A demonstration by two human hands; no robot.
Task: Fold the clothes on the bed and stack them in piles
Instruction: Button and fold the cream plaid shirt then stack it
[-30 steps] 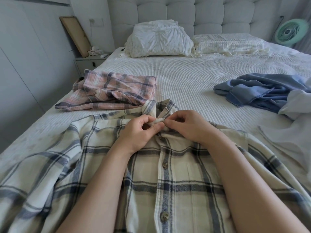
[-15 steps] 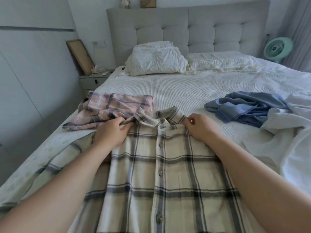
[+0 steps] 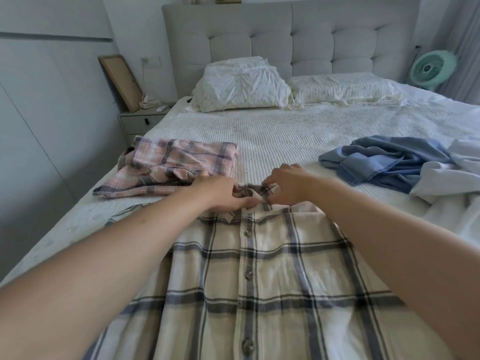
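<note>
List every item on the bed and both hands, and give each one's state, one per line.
cream plaid shirt: spread flat, buttoned, unfolded
pink plaid shirt: roughly folded, at bed's left side
blue garment: crumpled, unfolded
white garment: crumpled, unfolded
left hand: gripping the cream shirt's collar
right hand: pinching the collar
pillows: against the headboard

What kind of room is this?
A bedroom in a home, most likely: a made bed with pillows against a padded headboard, a nightstand beside it, and shirts laid out for folding.
</note>
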